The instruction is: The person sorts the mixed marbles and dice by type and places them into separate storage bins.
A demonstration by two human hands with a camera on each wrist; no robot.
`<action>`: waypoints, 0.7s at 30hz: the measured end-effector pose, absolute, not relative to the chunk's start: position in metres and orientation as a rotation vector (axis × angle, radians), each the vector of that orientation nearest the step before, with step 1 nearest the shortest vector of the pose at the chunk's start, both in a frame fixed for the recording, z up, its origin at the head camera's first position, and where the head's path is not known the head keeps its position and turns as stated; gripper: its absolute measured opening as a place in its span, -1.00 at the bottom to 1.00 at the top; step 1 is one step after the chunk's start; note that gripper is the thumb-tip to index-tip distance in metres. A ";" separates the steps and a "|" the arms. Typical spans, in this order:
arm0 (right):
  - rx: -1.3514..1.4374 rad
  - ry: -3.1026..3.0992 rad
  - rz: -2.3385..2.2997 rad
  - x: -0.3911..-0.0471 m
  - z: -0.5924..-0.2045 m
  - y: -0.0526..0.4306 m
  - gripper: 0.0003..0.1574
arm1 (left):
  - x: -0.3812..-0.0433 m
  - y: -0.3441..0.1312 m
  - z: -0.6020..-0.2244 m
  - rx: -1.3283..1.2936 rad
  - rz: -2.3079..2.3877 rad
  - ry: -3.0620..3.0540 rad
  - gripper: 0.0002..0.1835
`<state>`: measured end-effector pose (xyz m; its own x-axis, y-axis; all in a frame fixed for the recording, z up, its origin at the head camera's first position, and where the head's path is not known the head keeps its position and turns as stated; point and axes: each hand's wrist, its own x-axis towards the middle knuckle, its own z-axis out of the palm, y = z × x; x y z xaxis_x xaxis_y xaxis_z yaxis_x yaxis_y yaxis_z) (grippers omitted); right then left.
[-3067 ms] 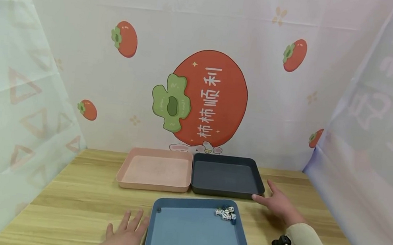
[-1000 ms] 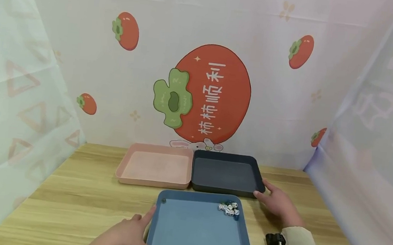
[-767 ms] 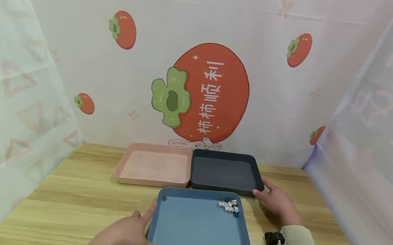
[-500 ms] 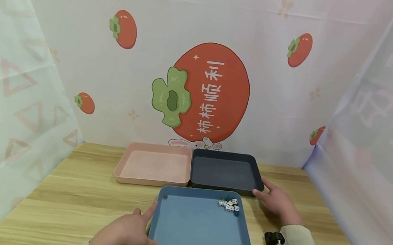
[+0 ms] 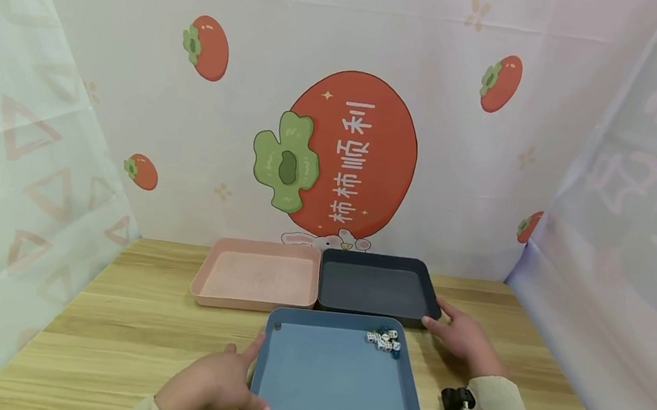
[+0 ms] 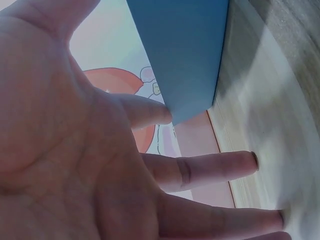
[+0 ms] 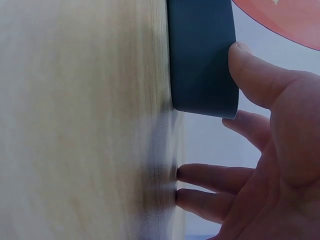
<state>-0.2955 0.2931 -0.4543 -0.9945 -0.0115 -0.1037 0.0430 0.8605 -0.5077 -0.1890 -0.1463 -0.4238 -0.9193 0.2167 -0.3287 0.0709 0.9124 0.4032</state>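
Observation:
A blue tray [image 5: 334,382] lies nearest me, with a small cluster of white dice [image 5: 384,341] and dark glassy beads in its far right corner. One dark bead [image 5: 278,325] sits at its far left. My left hand [image 5: 220,381] touches this tray's left side with the forefinger and its near left corner with the thumb. In the left wrist view the other fingers are spread over the tabletop. Behind stands a dark navy tray [image 5: 379,292]. My right hand [image 5: 461,336] rests thumb and forefinger on its near right corner, the other fingers reaching down to the wood.
A pink tray [image 5: 261,278] stands against the navy one, on its left. All three sit on a wooden tabletop [image 5: 128,337]. White printed cloth [image 5: 445,177] encloses the back and both sides. A black wrist device [image 5: 455,399] is at my right cuff.
The blue tray has slid away from me, close to the two rear trays, with my left hand against it. My right hand has come onto the navy tray's corner and stays there.

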 end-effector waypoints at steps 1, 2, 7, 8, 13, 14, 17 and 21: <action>0.022 2.930 -0.805 -0.295 -0.454 0.293 0.12 | -0.189 -0.147 -0.424 0.219 0.551 2.712 0.37; 0.017 2.932 -0.804 -0.295 -0.454 0.293 0.11 | -0.189 -0.147 -0.424 0.225 0.551 2.720 0.37; 0.009 2.935 -0.804 -0.296 -0.455 0.293 0.11 | -0.191 -0.147 -0.422 0.224 0.530 2.705 0.37; 0.008 2.935 -0.803 -0.296 -0.456 0.293 0.12 | -0.191 -0.148 -0.421 0.221 0.526 2.695 0.37; 0.019 2.931 -0.804 -0.297 -0.456 0.293 0.13 | -0.196 -0.154 -0.413 0.243 0.611 2.678 0.32; 0.022 2.929 -0.807 -0.297 -0.456 0.293 0.13 | -0.198 -0.157 -0.410 0.253 0.637 2.699 0.30; 0.026 2.923 -0.810 -0.297 -0.455 0.294 0.12 | -0.205 -0.167 -0.402 0.342 0.728 2.807 0.21; 0.025 2.913 -0.808 -0.297 -0.455 0.293 0.15 | -0.223 -0.181 -0.398 0.631 0.937 2.917 0.04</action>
<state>-0.2971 0.2934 -0.4547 -0.9929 -0.0156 -0.1182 0.0476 0.8575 -0.5123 -0.2232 -0.1811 -0.3982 -0.9186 0.3800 0.1083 0.3720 0.7393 0.5612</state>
